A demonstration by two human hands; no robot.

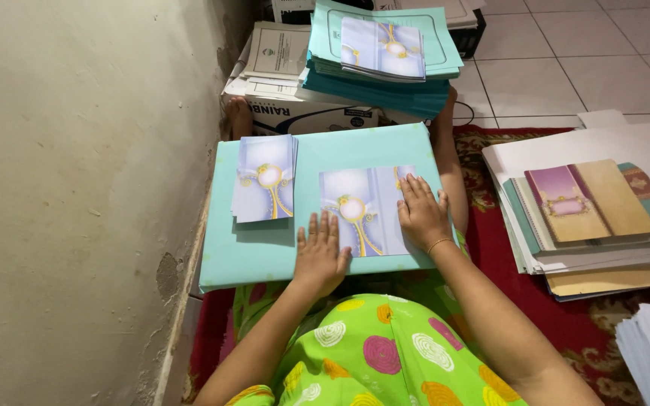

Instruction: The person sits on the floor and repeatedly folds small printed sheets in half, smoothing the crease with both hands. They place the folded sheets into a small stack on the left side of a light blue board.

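Observation:
A pale blue card (362, 207) with a gold and white ornament lies flat on a turquoise board (265, 248) across my lap. My left hand (320, 252) presses flat on the card's lower left edge, fingers apart. My right hand (420, 213) lies flat on its right part, which looks folded over. A small stack of the same cards (265, 178) sits on the board's left side, clear of both hands.
A wall runs along the left. Beyond the board a cardboard box (295, 113) carries turquoise folders (385, 75) topped with more cards (383, 49). On the red carpet (490, 233) to the right lie paper stacks with a purple and tan card (592, 199).

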